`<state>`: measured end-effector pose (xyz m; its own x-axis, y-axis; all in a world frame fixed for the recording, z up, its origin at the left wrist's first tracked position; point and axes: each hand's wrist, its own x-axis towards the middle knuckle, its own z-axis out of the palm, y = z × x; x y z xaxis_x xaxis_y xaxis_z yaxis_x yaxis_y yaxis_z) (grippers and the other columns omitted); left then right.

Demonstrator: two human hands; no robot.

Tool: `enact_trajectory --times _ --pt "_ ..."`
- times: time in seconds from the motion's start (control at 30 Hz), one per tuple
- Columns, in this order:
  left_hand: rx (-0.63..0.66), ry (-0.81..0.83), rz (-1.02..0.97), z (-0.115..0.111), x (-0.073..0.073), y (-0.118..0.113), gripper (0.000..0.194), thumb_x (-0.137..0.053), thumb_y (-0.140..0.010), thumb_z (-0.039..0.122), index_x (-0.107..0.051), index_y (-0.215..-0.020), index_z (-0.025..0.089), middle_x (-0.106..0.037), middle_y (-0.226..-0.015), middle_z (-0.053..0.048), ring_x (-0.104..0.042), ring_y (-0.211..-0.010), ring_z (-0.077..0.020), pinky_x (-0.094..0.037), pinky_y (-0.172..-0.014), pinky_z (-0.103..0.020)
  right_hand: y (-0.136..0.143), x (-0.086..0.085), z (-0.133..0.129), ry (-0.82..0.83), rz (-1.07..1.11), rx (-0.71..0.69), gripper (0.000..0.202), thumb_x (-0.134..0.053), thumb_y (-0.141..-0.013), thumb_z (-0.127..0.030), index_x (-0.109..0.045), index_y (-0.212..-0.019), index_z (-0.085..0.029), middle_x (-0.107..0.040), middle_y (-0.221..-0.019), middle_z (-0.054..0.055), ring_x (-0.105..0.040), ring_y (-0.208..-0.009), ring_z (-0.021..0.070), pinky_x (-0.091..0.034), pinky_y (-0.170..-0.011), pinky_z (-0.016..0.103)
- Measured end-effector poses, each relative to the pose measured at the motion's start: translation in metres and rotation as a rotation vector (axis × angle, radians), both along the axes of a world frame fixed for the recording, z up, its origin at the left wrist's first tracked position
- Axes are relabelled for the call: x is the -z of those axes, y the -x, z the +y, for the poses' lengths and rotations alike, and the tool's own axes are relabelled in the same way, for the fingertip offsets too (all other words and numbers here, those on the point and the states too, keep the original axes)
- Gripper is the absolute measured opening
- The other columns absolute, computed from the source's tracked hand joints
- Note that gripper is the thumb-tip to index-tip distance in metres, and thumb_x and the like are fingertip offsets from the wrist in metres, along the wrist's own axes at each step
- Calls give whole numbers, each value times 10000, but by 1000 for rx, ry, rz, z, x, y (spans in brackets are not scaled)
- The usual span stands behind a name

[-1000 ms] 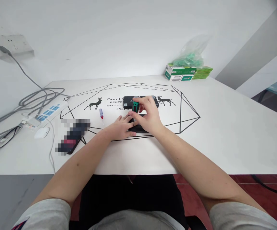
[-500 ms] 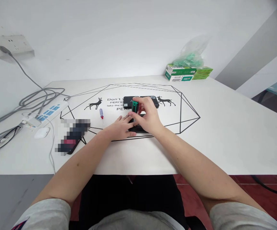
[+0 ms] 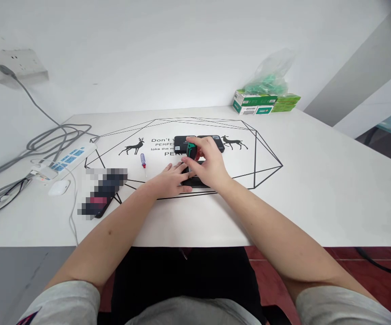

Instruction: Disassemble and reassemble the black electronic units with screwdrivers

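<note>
My right hand (image 3: 210,163) is closed around the green-and-black handle of a screwdriver (image 3: 191,151). The screwdriver stands nearly upright, its thin shaft pointing down at a flat black rectangular case (image 3: 197,182). Across the left end of that case my left hand (image 3: 171,181) lies with fingers stretched and spread, its fingertips close beside the shaft. The screwdriver's tip is hidden among the fingers. Just beyond my hands are two more flat black pieces, the left one (image 3: 181,143) with a small white label and the right one (image 3: 216,141) partly covered by my right hand.
A small screwdriver with a clear purple handle (image 3: 143,160) lies to the left. Farther left are a pixelated phone (image 3: 104,194), a white earphone case (image 3: 59,188), glasses (image 3: 7,198) and a power strip (image 3: 70,158) with coiled cables. Green-and-white boxes (image 3: 254,99) stand at the back right.
The screwdriver handle has turned and tilted slightly in my right hand, whose fingers have shifted a little. My left hand and the black case stay in place.
</note>
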<state>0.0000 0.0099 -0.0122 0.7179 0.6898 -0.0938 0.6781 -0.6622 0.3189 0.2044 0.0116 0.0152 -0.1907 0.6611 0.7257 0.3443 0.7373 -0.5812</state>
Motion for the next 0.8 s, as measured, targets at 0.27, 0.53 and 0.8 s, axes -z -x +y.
enact_trajectory --times 0.27,0.53,0.8 --pt "1 9 -10 -2 -4 -1 674 -560 -1129 572 -365 -1749 394 -86 -1891 -92 -147 -1722 -446 -158 -1340 -748 0 2 -1 -21 19 -31 527 -563 -956 -208 -639 -1466 -319 -754 -1249 80 -699 -902 216 -718 -794 439" --pt "7 -11 -5 0 -2 -1 811 -556 -1105 627 -249 -1790 320 -167 -1870 -151 -197 -1708 -437 -179 -1337 -735 0 -1 -3 -41 42 -40 504 -581 -931 -193 -665 -1416 -303 -764 -1242 77 -726 -945 219 -722 -785 431" --pt "7 -20 -10 0 0 -1 848 -547 -1100 625 -211 -1799 282 -170 -1868 -164 -206 -1703 -446 -177 -1336 -730 0 -1 -4 -55 31 -24 501 -574 -938 -179 -661 -1419 -291 -764 -1260 80 -733 -953 212 -723 -785 415"
